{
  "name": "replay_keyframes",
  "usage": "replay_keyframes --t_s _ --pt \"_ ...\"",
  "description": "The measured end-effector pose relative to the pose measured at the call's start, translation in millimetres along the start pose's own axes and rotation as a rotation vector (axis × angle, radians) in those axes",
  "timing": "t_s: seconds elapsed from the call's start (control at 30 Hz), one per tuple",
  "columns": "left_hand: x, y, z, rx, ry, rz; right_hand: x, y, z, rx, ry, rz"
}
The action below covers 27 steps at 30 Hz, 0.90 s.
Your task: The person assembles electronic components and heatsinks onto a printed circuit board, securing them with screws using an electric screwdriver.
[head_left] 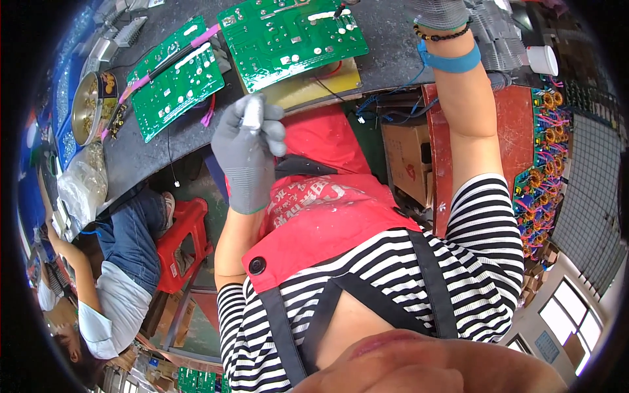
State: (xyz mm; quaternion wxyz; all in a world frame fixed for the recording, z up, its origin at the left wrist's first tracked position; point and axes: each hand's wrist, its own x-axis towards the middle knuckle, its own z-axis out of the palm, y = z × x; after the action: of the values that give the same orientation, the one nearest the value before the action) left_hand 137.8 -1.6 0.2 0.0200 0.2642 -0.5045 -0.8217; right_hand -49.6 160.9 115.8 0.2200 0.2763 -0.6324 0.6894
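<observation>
My left hand point(244, 154), in a grey knit glove, is raised at the near edge of the dark bench. Its fingers are closed around a small silvery-white metal piece point(252, 112). Just beyond it lies a large green circuit board point(282, 49) with white dabs and shiny solder points, resting on a yellow block point(327, 85). To its left is a second green circuit board point(177, 92). My right hand point(440, 12), also gloved, reaches to the far right beside a pile of finned metal heat sinks point(495, 39). Its fingers are cut off by the upper edge.
A black-and-pink rod point(170, 62) lies across the left board. Farther left stand a round tin point(85, 108) of small parts and a clear plastic bag point(83, 183). A white cup point(542, 61) is at the right. A co-worker point(118, 301) sits at the left near a red stool point(183, 242).
</observation>
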Motion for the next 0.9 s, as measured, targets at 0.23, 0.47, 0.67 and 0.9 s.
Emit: replay_keyframes --t_s 0.23,0.47,0.67,0.9 --pt "9.6 2.5 -5.3 -0.027 -0.046 0.107 -4.7 -26.6 10.2 0.137 0.004 0.347" --pt "10.9 6.0 -2.0 -0.063 -0.103 0.158 -7.5 -5.1 7.3 0.194 -0.031 0.161" --pt "11.6 5.5 -4.3 -0.041 -0.084 0.148 -9.0 -19.6 11.0 0.185 -0.011 0.284" --pt "10.2 -2.4 -17.4 -0.078 -0.057 0.059 11.5 -37.3 19.1 0.374 0.157 0.796"
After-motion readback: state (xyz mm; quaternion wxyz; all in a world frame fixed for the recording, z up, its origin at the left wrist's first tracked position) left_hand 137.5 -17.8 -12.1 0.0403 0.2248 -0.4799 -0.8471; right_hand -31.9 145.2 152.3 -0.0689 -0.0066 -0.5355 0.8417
